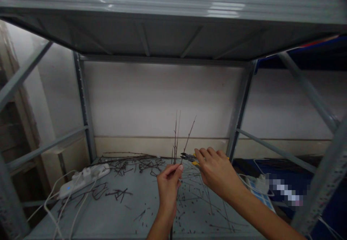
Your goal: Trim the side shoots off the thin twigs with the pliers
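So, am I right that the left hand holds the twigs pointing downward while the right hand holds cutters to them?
Not quite: in the head view the left hand holds the twigs pointing upward; the right hand does hold cutters to them.

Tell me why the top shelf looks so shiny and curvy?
Head view: overhead light leaves white glare streaks on the grey shelf edge; the wide lens bows that edge; the twigs in the left hand and cutters in the right hand look slightly soft; a patch at right is pixelated.

Open air fills the frame's middle; cut twigs (141, 166) litter the shelf (114, 214), power strip (84, 178) lower left, uprights (238, 113) flanking.
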A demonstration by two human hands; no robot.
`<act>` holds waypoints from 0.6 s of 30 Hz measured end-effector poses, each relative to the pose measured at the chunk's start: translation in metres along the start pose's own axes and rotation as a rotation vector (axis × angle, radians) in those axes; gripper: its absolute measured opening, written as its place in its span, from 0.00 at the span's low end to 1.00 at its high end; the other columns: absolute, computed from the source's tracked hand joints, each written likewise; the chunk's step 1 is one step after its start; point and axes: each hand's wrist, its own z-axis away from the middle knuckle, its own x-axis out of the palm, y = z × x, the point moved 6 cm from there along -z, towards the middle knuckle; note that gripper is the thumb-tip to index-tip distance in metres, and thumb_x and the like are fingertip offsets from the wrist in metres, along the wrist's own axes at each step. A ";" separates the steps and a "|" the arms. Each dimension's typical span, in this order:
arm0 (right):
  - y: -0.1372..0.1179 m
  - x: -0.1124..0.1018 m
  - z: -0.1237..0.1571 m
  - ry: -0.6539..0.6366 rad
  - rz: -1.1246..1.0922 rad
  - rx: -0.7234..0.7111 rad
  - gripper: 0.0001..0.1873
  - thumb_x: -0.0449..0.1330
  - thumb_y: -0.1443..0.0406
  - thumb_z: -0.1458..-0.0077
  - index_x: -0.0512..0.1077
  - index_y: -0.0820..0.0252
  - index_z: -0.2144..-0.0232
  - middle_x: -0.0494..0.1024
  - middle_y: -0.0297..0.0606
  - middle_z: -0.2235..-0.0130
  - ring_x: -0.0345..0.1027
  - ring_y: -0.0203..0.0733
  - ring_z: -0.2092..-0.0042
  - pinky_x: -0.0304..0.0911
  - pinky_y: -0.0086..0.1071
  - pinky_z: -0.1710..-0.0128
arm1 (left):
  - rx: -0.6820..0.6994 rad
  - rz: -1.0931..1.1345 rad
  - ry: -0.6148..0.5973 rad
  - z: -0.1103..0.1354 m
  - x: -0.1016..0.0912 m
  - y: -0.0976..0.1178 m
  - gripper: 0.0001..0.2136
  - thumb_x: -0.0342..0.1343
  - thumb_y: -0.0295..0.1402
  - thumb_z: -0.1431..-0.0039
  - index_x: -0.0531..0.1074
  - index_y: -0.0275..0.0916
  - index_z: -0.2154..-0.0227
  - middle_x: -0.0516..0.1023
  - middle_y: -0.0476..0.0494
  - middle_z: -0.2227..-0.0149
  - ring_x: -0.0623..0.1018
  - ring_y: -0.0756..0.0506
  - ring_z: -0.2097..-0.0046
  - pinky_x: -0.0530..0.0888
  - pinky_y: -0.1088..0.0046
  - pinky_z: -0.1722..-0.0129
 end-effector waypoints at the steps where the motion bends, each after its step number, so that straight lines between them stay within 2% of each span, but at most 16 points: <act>1: -0.001 -0.001 -0.001 -0.009 0.010 -0.003 0.19 0.57 0.75 0.47 0.72 0.63 0.52 0.78 0.51 0.56 0.69 0.57 0.57 0.58 0.46 0.62 | 0.015 -0.021 0.004 0.001 0.000 0.001 0.16 0.70 0.45 0.51 0.82 0.36 0.69 0.69 0.49 0.72 0.66 0.52 0.72 0.62 0.81 0.78; 6: -0.003 -0.004 -0.004 -0.055 0.031 -0.007 0.14 0.56 0.76 0.48 0.73 0.62 0.60 0.78 0.50 0.62 0.70 0.54 0.61 0.56 0.43 0.66 | 0.074 -0.092 0.008 0.002 0.000 0.001 0.16 0.68 0.46 0.49 0.82 0.37 0.69 0.70 0.48 0.71 0.67 0.51 0.72 0.63 0.79 0.78; 14: -0.002 -0.006 -0.005 -0.161 -0.032 -0.002 0.12 0.54 0.75 0.44 0.72 0.61 0.59 0.78 0.45 0.60 0.72 0.53 0.59 0.59 0.40 0.65 | 0.065 -0.076 0.009 0.003 -0.002 -0.001 0.16 0.68 0.47 0.49 0.83 0.37 0.67 0.73 0.47 0.71 0.69 0.50 0.71 0.64 0.80 0.79; 18: 0.002 -0.005 -0.007 -0.159 -0.043 0.024 0.12 0.55 0.74 0.44 0.72 0.61 0.59 0.78 0.45 0.60 0.72 0.53 0.57 0.59 0.40 0.64 | 0.053 -0.023 -0.097 0.002 0.001 0.000 0.17 0.67 0.45 0.47 0.83 0.37 0.61 0.79 0.42 0.67 0.73 0.48 0.68 0.71 0.77 0.75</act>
